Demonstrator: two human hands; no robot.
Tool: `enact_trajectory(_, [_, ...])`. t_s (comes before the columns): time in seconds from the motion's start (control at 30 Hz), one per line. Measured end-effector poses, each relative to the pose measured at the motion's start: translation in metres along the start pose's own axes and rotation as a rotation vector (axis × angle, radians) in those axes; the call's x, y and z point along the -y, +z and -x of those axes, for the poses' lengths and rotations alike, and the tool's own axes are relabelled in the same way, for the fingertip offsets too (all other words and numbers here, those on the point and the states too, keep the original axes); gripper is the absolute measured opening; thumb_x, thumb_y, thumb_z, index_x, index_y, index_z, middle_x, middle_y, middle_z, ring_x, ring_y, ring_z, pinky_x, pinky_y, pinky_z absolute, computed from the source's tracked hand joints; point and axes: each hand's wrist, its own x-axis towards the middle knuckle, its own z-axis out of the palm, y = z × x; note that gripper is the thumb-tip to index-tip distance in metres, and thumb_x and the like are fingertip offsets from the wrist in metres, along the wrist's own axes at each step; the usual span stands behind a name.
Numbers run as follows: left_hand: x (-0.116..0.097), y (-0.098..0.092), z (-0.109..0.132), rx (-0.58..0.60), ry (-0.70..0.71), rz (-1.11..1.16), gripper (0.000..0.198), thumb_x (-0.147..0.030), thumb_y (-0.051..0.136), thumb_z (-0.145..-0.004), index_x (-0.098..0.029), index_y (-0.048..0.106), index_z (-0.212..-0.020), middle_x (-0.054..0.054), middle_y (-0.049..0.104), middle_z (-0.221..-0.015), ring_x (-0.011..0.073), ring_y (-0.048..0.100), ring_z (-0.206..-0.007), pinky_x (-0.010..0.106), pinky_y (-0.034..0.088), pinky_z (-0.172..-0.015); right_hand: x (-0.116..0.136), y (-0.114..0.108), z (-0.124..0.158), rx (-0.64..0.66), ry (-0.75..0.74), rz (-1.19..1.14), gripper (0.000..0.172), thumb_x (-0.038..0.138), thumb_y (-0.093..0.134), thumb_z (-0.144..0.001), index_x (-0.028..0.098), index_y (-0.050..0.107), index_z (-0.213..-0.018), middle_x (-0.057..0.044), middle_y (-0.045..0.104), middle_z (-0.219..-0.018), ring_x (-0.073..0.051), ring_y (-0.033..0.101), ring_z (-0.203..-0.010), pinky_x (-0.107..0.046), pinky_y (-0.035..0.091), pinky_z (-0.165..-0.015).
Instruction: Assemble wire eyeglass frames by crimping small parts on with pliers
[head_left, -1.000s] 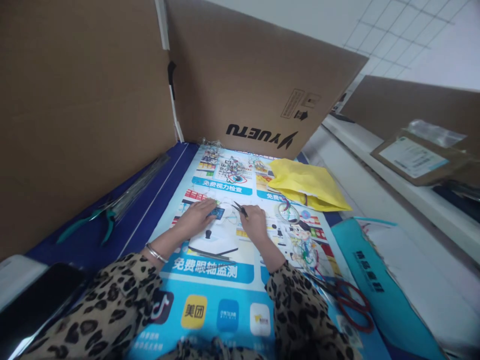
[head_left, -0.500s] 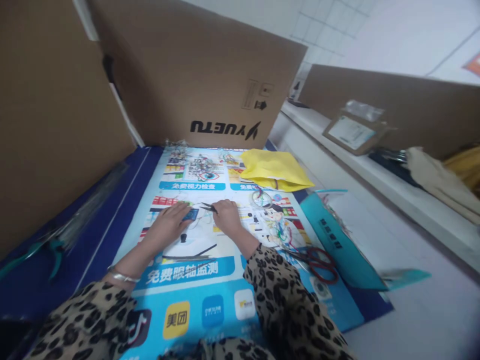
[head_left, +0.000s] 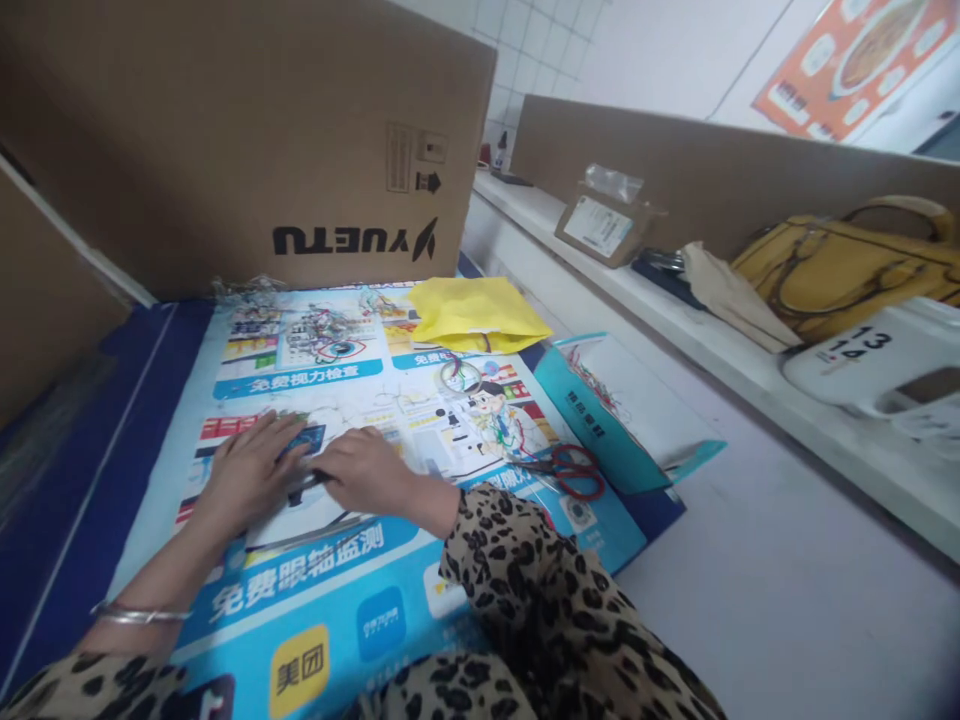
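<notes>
My left hand (head_left: 259,465) lies over the printed sheet, its thumb and forefinger closed about the edge of a small blue board (head_left: 309,437). Close to its right, my right hand (head_left: 367,475) is closed around a small dark two-pronged tool (head_left: 319,476), pointing left toward the left fingertips. The tool's tips are blurred and partly hidden by the fingers. Under both hands lie dark thin strips (head_left: 322,532) on the sheet. Thin loose wires (head_left: 322,330) sit in a tangle farther back.
Red-handled scissors (head_left: 576,472) lie to the right, beside a teal box (head_left: 585,410) holding wires. Behind are a yellow pouch (head_left: 480,312) and a clear tape roll (head_left: 460,374). Cardboard panels (head_left: 225,130) wall the back and left. A white ledge (head_left: 525,205) runs along the right.
The view has swung right, bringing a yellow bag and a white container into sight. My right hand has brought the tool nearer my left hand and slightly toward me.
</notes>
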Motion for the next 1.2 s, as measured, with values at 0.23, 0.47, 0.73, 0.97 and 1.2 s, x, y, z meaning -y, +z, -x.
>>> enact_trajectory(0.23, [0.002, -0.015, 0.033, -0.048, -0.032, 0.113, 0.033, -0.04, 0.034, -0.085, -0.026, 0.06, -0.101, 0.008, 0.064, -0.112, 0.0252, 0.056, -0.108, 0.043, 0.042, -0.09, 0.004, 0.015, 0.001, -0.076, 0.018, -0.141, 0.025, 0.023, 0.046, -0.082, 0.021, 0.058, -0.103, -0.002, 0.065, -0.099, -0.015, 0.055, -0.095, -0.028, 0.037, -0.084])
enact_trajectory(0.47, [-0.015, -0.033, 0.046, -0.004, 0.043, 0.205, 0.026, -0.045, 0.041, -0.081, -0.033, 0.062, -0.092, 0.001, 0.065, -0.109, 0.0245, 0.056, -0.108, 0.043, 0.043, -0.091, -0.005, 0.016, -0.004, -0.085, 0.13, -0.183, 0.024, 0.026, 0.05, -0.081, 0.021, 0.059, -0.103, 0.0, 0.065, -0.102, -0.015, 0.054, -0.099, -0.028, 0.037, -0.085])
enact_trajectory(0.73, [0.006, 0.005, 0.038, 0.083, 0.105, 0.258, 0.028, -0.035, 0.04, -0.082, -0.026, 0.063, -0.096, 0.006, 0.061, -0.117, 0.0243, 0.055, -0.11, 0.041, 0.043, -0.096, -0.001, 0.017, -0.004, -0.056, 0.108, -0.117, 0.027, 0.026, 0.047, -0.081, 0.024, 0.059, -0.105, 0.002, 0.065, -0.104, -0.016, 0.054, -0.097, -0.03, 0.036, -0.081])
enact_trajectory(0.97, [0.015, 0.013, 0.004, 0.094, 0.239, 0.23, 0.048, -0.028, 0.041, -0.074, -0.012, 0.053, -0.118, 0.014, 0.051, -0.13, 0.0257, 0.043, -0.123, 0.041, 0.037, -0.102, 0.0, 0.015, -0.003, -0.044, 0.111, -0.111, 0.025, 0.026, 0.046, -0.082, 0.024, 0.06, -0.103, 0.001, 0.065, -0.102, -0.016, 0.053, -0.097, -0.03, 0.035, -0.084])
enact_trajectory(1.2, [0.011, -0.003, -0.001, 0.019, 0.272, 0.156, 0.054, -0.028, 0.039, -0.074, -0.012, 0.046, -0.125, 0.015, 0.042, -0.136, 0.0274, 0.043, -0.123, 0.042, 0.039, -0.098, -0.003, 0.007, -0.002, -0.086, 0.112, -0.106, 0.026, 0.025, 0.043, -0.083, 0.022, 0.06, -0.102, 0.001, 0.065, -0.104, -0.014, 0.053, -0.097, -0.029, 0.035, -0.085])
